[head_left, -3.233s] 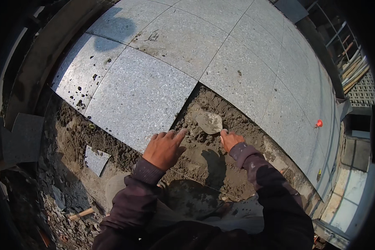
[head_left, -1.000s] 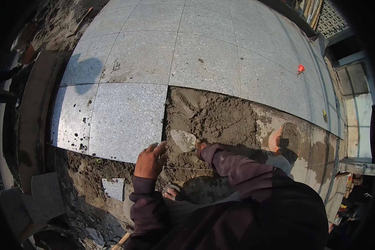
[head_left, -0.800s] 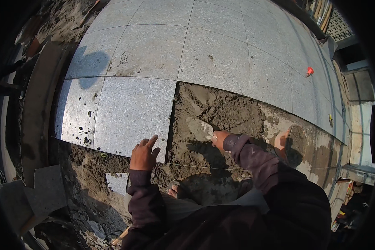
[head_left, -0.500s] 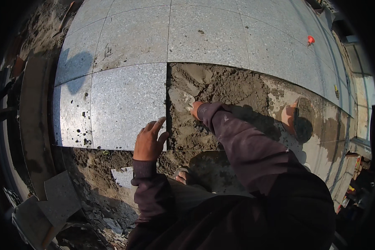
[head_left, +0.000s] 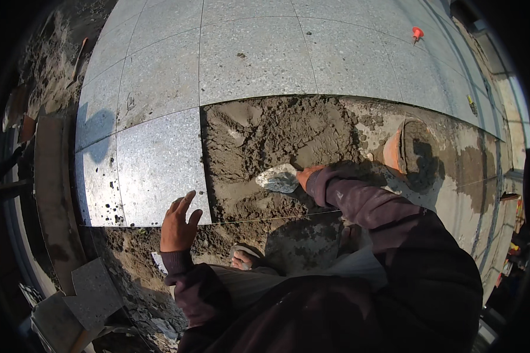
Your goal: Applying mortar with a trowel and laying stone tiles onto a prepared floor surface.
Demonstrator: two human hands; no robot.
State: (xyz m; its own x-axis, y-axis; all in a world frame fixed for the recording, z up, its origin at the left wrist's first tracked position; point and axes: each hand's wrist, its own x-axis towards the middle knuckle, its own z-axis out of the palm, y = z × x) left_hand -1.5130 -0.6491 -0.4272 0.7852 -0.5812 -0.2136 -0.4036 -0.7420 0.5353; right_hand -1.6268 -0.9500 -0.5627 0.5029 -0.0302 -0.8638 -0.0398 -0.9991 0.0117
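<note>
My right hand (head_left: 307, 175) is closed on a trowel whose mortar-smeared blade (head_left: 278, 178) points left over the wet mortar bed (head_left: 288, 132). The handle is hidden inside my grip. With fingers apart, my left hand (head_left: 179, 226) rests at or just above the near right corner of a speckled grey tile (head_left: 159, 167); contact is hard to make out. That tile borders the mortar on its left side. A thin string line (head_left: 271, 218) runs along the near edge of the bed.
An orange bucket (head_left: 393, 154) with mortar in it lies tipped to the right. Laid tiles (head_left: 253, 56) stretch away at the far side, with a red-orange cone-shaped object (head_left: 417, 34) on them. Broken tile pieces (head_left: 94, 293) lie at lower left. My foot (head_left: 244, 257) stands near the string.
My right hand has drawn the trowel away from the tile's edge, rightward and nearer me. My left hand stays by the tile's near corner. The view has shifted right.
</note>
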